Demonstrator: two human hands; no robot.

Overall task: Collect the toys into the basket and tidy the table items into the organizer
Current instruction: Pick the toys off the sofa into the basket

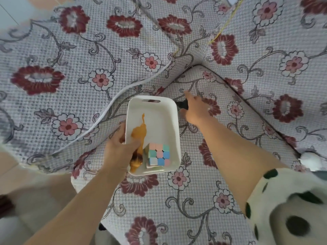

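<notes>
Pointing tail-away along basket, orange toy

The one camera rides on my head and looks forward and steeply down, its wide lens bowing the grey quilted cloth with red and pink flowers toward the edges. It sits close: my bare forearms run up from the bottom edge to my left hand gripping the white plastic basket at centre and my right hand pinching a small black object just beyond.
</notes>
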